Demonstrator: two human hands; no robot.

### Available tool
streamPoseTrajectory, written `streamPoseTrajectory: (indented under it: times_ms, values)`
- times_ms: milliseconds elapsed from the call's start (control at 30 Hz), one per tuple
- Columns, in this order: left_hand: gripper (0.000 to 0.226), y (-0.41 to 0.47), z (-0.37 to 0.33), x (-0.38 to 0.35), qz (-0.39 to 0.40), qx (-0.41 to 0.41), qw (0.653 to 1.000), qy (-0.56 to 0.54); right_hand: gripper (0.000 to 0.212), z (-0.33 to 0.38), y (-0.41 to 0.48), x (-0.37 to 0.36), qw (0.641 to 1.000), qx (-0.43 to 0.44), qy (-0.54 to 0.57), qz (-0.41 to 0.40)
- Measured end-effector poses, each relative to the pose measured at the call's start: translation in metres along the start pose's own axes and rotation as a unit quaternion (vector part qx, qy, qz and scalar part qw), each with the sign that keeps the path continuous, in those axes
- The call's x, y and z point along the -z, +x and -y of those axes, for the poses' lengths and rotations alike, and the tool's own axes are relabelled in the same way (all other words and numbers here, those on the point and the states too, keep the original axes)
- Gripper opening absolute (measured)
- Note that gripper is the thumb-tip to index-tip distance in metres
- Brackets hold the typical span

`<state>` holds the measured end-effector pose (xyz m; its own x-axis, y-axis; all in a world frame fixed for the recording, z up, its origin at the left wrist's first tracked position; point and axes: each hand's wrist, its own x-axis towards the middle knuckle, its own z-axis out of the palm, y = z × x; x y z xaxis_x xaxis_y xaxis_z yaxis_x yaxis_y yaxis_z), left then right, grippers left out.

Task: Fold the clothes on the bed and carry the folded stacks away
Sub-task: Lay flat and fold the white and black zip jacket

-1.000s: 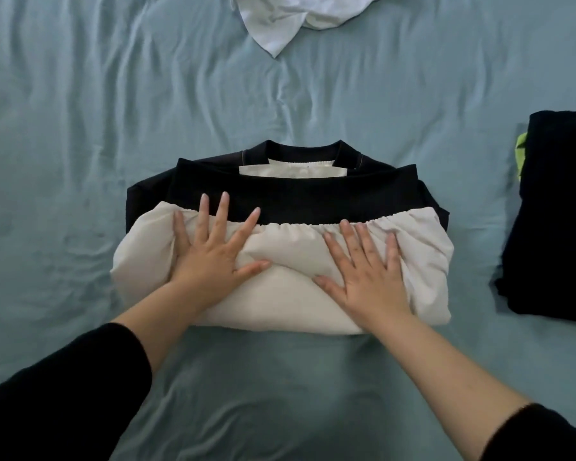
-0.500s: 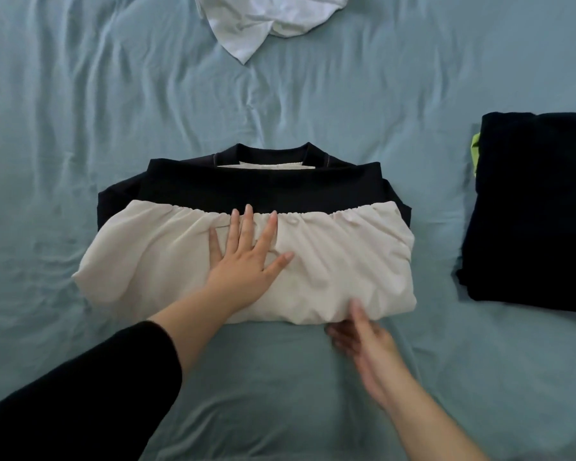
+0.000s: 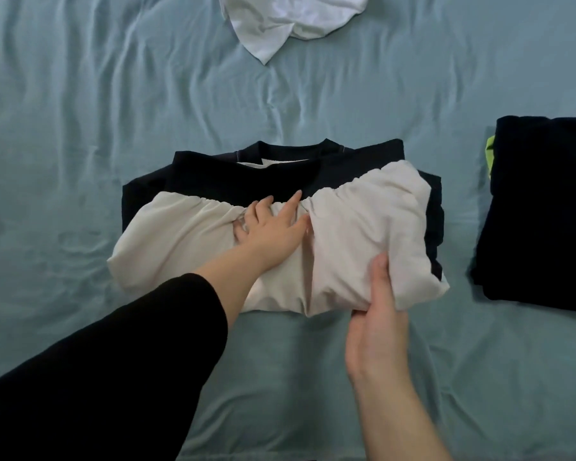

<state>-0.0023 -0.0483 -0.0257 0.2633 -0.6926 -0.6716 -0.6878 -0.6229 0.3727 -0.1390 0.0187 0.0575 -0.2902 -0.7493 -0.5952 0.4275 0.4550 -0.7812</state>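
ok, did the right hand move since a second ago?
Yes: right hand slid off the cream garment toward the viewer, away from the black top, now gripping its near edge.

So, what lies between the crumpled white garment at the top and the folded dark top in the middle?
Only bare, wrinkled blue sheet lies between the white garment and the dark top, as the head view shows.

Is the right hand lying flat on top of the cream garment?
No, the right hand grips the cream garment at its near edge, thumb on top.
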Motion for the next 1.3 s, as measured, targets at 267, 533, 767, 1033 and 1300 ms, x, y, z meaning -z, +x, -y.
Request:
streamPoseTrajectory:
  times_ms: [267,533,767,1033,1300]
  values:
    - [0.053,-0.036,0.086,0.092,0.143,-0.018,0.774,-0.617,0.06,-0.065,-0.068,-0.068,0.925,0.22,-0.292,0.103]
    - [0.063,-0.053,0.159,0.108,0.004,0.049,0.826,-0.562,0.084,-0.161,-0.065,-0.088,0.528,0.249,-0.759,0.289]
    - [0.082,-0.066,0.131,0.063,-0.297,-0.163,0.924,0.178,0.081,-0.138,-0.063,-0.101,0.413,0.158,-0.796,0.413]
    - [0.067,-0.021,0.184,0.052,-0.136,-0.125,0.962,0.199,0.032,-0.076,-0.017,-0.132,0.525,0.261,-0.683,0.436]
    - [0.08,-0.024,0.187,0.043,-0.169,-0.051,0.969,0.174,0.072,-0.099,0.071,-0.127,0.59,0.142,-0.783,0.138]
